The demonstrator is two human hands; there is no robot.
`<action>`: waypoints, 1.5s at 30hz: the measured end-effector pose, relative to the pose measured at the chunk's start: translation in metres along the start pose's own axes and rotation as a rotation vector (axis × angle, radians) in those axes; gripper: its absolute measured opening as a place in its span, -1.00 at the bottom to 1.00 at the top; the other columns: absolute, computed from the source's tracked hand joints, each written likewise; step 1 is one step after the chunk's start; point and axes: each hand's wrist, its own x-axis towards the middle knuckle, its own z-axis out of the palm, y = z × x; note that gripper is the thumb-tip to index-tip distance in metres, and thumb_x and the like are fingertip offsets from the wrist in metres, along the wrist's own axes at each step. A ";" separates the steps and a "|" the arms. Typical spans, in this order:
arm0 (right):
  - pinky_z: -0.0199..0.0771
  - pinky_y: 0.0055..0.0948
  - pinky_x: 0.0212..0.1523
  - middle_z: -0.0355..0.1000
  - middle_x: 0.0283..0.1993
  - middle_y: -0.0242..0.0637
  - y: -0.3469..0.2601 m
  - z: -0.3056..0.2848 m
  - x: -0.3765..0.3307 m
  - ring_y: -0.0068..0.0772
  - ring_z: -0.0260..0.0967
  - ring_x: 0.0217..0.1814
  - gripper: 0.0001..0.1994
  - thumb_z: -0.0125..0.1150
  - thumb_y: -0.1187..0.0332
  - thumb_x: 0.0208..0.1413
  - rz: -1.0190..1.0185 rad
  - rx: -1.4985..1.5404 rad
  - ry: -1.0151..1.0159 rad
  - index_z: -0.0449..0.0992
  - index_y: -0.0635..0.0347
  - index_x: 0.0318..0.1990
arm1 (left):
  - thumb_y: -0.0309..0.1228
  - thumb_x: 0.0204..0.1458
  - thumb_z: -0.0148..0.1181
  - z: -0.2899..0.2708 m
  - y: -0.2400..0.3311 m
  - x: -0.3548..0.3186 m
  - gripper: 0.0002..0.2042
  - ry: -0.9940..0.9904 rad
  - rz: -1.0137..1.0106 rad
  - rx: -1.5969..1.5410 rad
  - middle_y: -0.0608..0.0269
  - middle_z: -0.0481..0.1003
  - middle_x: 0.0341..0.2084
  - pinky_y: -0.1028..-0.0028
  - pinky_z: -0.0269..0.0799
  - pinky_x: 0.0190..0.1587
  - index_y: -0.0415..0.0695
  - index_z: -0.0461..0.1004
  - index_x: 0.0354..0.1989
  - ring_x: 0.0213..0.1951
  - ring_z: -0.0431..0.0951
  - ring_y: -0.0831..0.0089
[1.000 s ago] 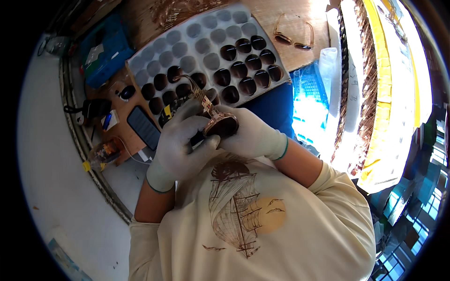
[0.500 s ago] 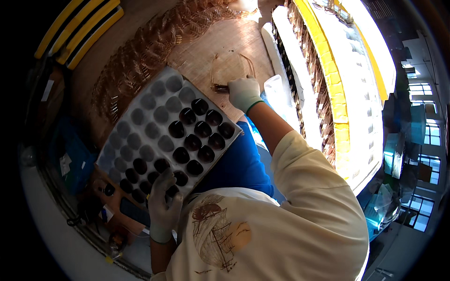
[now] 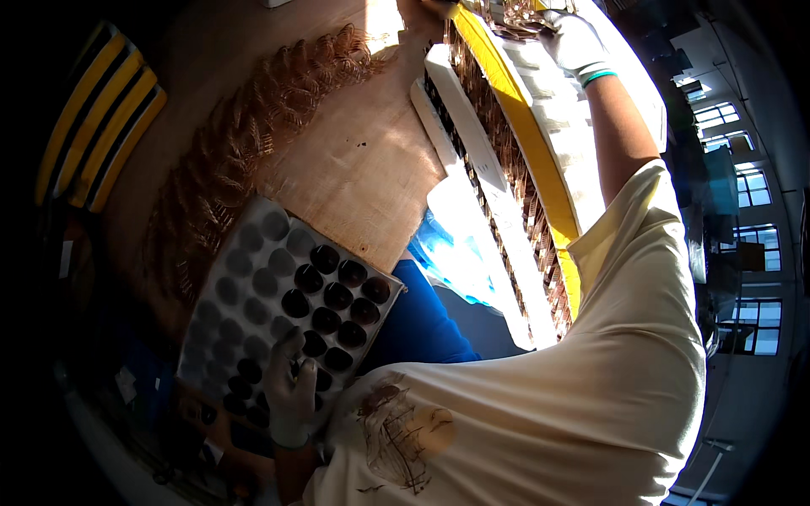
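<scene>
the dark lenses [image 3: 326, 320] sit in a pale grey tray [image 3: 258, 260], which lies cornerwise at the edge of the wooden table [image 3: 354, 177], next to the person's blue trousers [image 3: 422, 325]. each lens is a rounded, almost square shape, nearly black, with a soft shine; a few toward the tray's right side show a reddish brown tint. they sit in slanting rows along the right and lower parts of the tray, while pale grey rounded cups show over its upper left part. the left hand [image 3: 291, 392], in a whitish glove, is over the lower part of the tray, thumb and fingers spread apart and half curled among the lenses; i cannot tell whether it grips one. the right hand [image 3: 578, 42], in a glove with a green cuff, is stretched far out to the upper right, fingers bent beside some brown glasses frames [image 3: 519, 27] by a yellow strip [image 3: 498, 67]; whether it is closed on any of them cannot be told. more thin brown frames lie in a long, tangled heap [image 3: 278, 93] across the table, beyond the tray. a bright blue plastic bag [image 3: 456, 253] is near the tray's right corner, beside long white trays [image 3: 472, 126] packed with brown frames
</scene>
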 end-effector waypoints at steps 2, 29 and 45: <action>0.57 -0.15 -0.01 0.61 -0.12 -0.07 0.033 0.030 -0.030 0.03 0.57 -0.09 -0.72 0.26 0.20 0.16 0.079 0.011 -0.071 0.65 -0.04 0.00 | -0.42 0.22 0.11 0.011 0.000 0.003 -0.64 0.046 0.005 -0.043 0.13 0.48 0.06 0.41 0.42 0.00 -0.31 0.48 0.15 -0.13 0.46 0.45; 0.09 -0.30 0.47 0.10 0.52 0.03 0.061 0.088 -0.021 -0.13 0.09 0.52 -0.03 0.15 -0.27 0.20 0.447 0.597 -0.262 -0.04 0.18 0.55 | -0.45 0.13 0.25 -0.114 -0.094 0.086 -0.52 0.864 0.104 -0.252 0.03 0.55 0.04 0.39 0.55 0.01 -0.26 0.40 0.24 -0.06 0.58 0.36; 0.52 -0.22 -0.12 0.54 -0.15 -0.24 -0.569 -0.091 -0.164 -0.24 0.55 -0.10 -0.54 0.20 -0.11 0.19 -1.012 0.504 -0.489 0.58 0.10 -0.05 | -0.39 0.08 0.28 -0.219 -0.190 0.153 -0.72 0.550 -0.322 -0.530 0.19 0.49 -0.55 0.31 0.36 -0.49 -0.23 0.47 -0.07 -0.55 0.47 0.37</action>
